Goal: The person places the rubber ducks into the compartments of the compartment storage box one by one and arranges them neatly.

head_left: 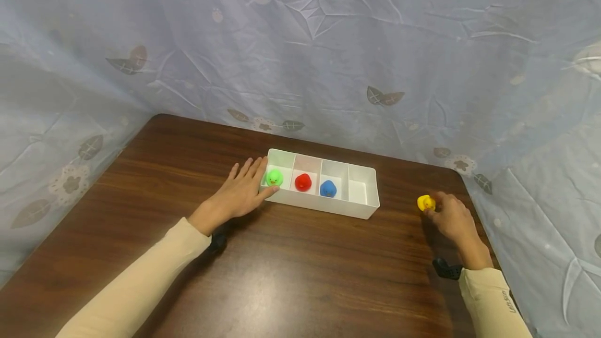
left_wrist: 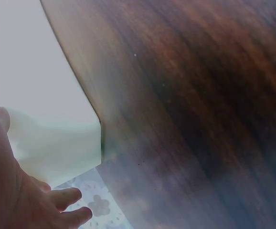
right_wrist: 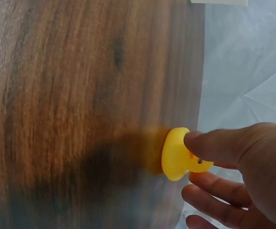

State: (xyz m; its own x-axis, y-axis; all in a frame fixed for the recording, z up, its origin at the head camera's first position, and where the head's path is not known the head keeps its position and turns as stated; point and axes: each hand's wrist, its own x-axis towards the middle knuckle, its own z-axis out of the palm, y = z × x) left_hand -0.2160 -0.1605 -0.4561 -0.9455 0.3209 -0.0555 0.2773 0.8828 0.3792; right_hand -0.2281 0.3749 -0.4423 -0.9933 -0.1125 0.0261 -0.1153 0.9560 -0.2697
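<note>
A person's left hand (head_left: 239, 189) lies flat on a dark wooden table (head_left: 188, 181), fingers straight and spread, fingertips touching the near-left corner of a white divided tray (head_left: 328, 205); it holds nothing. Just beyond those fingertips, in the tray's first compartment, sits a green toy duck (head_left: 274, 177). One compartment further from the left hand is a red duck (head_left: 302, 182), then a blue duck (head_left: 327, 188), and the last compartment, the one closest to the right hand, shows only its white floor. The left wrist view is blurred, showing the tray's pale wall (left_wrist: 47, 119) beside the thumb and fingers (left_wrist: 64, 198) with the table's wood grain (left_wrist: 190, 109) running past. Across a stretch of bare wood, well apart from the tray, the right hand (head_left: 451, 218) rests near the table's right edge with its fingers curled around a yellow duck (head_left: 425, 203), which sits on the table at the fingertips. The right wrist view shows a finger (right_wrist: 219, 145) pressed over the top of the yellow duck (right_wrist: 178, 155) and the duck's base against the wood, its small eye showing just below the finger. Cream sleeves (head_left: 141, 286) cover both forearms, and a pale blue cloth printed with leaves and flowers (head_left: 328, 40) hangs behind and beside the table.
</note>
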